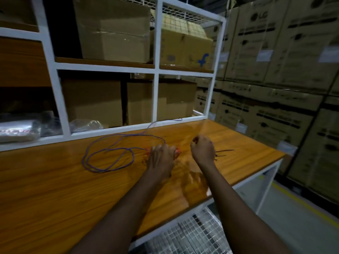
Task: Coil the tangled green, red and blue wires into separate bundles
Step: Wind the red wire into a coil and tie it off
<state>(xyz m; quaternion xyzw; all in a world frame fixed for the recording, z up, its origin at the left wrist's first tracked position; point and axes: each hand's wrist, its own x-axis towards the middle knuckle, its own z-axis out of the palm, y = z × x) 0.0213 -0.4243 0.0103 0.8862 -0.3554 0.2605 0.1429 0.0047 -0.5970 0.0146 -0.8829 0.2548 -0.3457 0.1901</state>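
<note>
A blue wire (110, 158) lies in loose loops on the wooden table (55, 189), one strand running back to the white shelf frame. My left hand (161, 156) rests over a red bundle (178, 152) of wire, its fingers curled on it. A little to the right, my right hand (202, 148) is raised just above the table with fingers curled; a blurred thin strand seems to rise from it. Dark wire ends (222, 153) stick out on the table to the right of that hand. No green wire shows plainly.
A white shelf frame (156, 96) with cardboard boxes stands at the back of the table. Plastic-wrapped items (18, 129) lie on the lower shelf at left. Stacked cartons (275, 70) fill the right side. A wire-mesh rack (192, 235) sits below the table's front edge.
</note>
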